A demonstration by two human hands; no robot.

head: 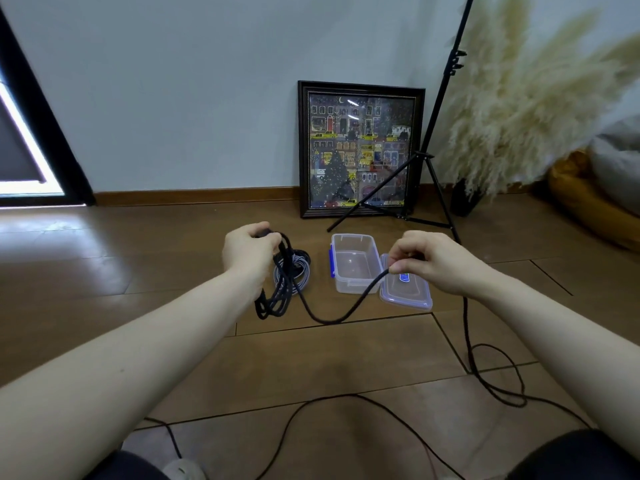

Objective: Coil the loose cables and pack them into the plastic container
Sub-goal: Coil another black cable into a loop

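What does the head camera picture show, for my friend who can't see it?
A person is coiling a black cable: the left hand holds the hanging loops and the right hand pinches the next stretch. On the wood floor behind sit an open empty box, its lid alongside, and a coiled grey cable. More black cable trails near the person.

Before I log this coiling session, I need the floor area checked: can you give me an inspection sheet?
Surface: wooden floor, glare at left.
Job's things: clear plastic container open, nothing inside; its lid lies beside it.
Clutter: striped coiled cable on the floor behind the left hand.
Hands: left hand holds hanging black loops; right hand pinches the black cable.
Cables: black cable's slack trails loose over the near floor.
Surroundings: framed picture against the wall, tripod, pampas grass.
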